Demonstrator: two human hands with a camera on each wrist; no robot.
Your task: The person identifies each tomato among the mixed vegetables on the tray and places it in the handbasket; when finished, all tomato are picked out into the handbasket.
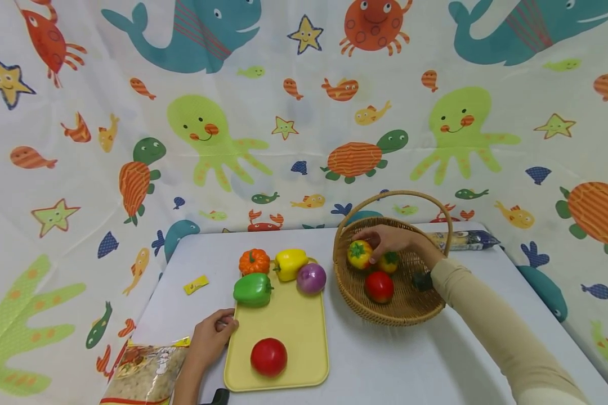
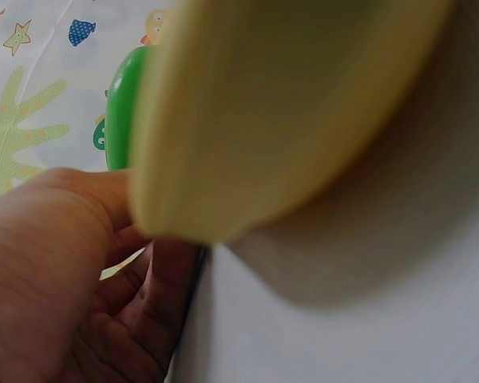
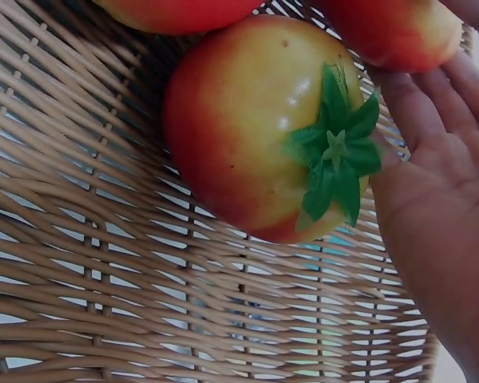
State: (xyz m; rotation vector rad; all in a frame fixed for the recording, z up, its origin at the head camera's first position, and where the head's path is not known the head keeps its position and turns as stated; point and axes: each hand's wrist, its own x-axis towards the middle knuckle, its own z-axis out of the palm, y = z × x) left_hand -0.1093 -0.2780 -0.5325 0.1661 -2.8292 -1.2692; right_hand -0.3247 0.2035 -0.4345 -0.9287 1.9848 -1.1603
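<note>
My left hand grips the left edge of a pale yellow tray; the left wrist view shows fingers curled at its rim. On the tray are a red round fruit, a green bell pepper, a yellow bell pepper and a purple onion. Reaching into the wicker basket, my right hand holds a yellow-red tomato. Another yellow-red tomato lies beside the palm, and a red one sits nearer the front.
An orange pumpkin stands at the tray's far left corner. A small yellow packet lies farther left, and a clear food bag is by my left forearm. Behind the basket lies a long packet. The basket handle arches over my right hand.
</note>
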